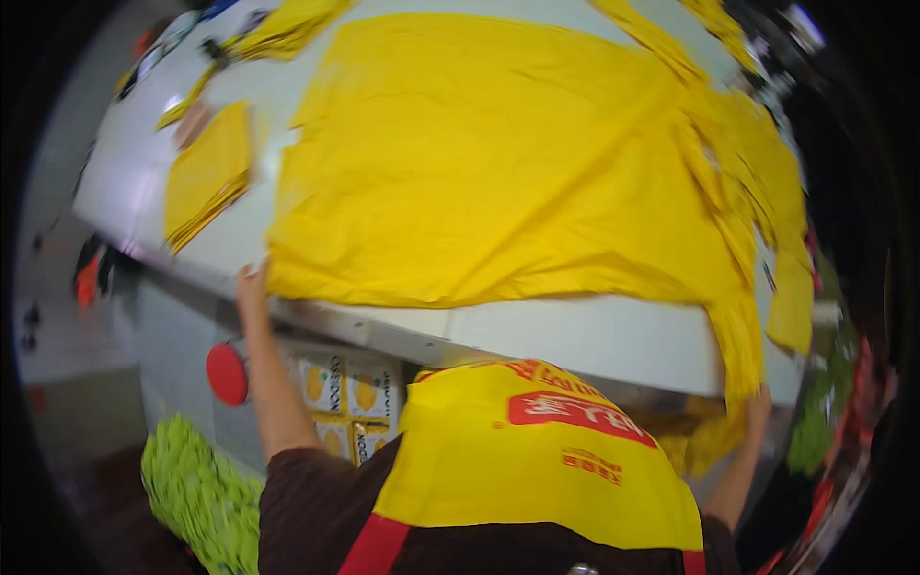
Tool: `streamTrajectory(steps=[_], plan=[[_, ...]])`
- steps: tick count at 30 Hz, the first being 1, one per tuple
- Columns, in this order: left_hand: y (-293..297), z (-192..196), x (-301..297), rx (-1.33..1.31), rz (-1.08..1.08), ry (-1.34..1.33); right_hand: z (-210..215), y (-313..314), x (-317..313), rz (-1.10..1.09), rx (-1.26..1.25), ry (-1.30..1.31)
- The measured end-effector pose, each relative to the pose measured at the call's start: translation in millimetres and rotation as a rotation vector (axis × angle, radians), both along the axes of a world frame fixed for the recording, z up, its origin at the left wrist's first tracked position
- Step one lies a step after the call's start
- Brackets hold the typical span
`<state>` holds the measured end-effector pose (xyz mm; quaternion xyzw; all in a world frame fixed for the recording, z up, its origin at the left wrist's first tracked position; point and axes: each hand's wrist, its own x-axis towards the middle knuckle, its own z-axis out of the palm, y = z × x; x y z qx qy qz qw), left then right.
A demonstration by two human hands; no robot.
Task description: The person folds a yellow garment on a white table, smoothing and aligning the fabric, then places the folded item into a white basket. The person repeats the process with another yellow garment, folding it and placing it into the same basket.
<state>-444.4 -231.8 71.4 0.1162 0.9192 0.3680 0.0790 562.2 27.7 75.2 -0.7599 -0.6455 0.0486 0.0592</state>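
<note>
A large yellow garment (pixel 479 163), seemingly long-sleeved, lies spread across the white table (pixel 604 335), with diagonal creases on its right half. At its near left corner, my left hand (pixel 253 276) pinches the edge of the cloth beside the table's rim. One sleeve hangs down over the near edge on the right, and my right hand (pixel 757 404) is closed on its lower end. The picture is slightly smeared, so single fingers are hard to make out. I wear a yellow apron (pixel 537 460) with red straps.
A folded yellow stack (pixel 206 177) sits left of the garment. More yellow clothes (pixel 767 172) lie along the right side. Below the table's near edge are a red round stool top (pixel 227 374), printed cartons (pixel 350 398) and a bright green pile (pixel 201 494).
</note>
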Motion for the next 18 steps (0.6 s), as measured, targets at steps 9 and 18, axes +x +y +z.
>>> streamTrajectory(steps=[9,18], plan=[[20.8,33.3,7.3,-0.059,-0.042,-0.412,-13.8,31.6,-217.0,0.371,0.087,-0.189],[184.5,242.6,-132.8,1.080,-0.671,-0.279,-4.3,142.1,-144.8,0.271,0.451,-0.115]])
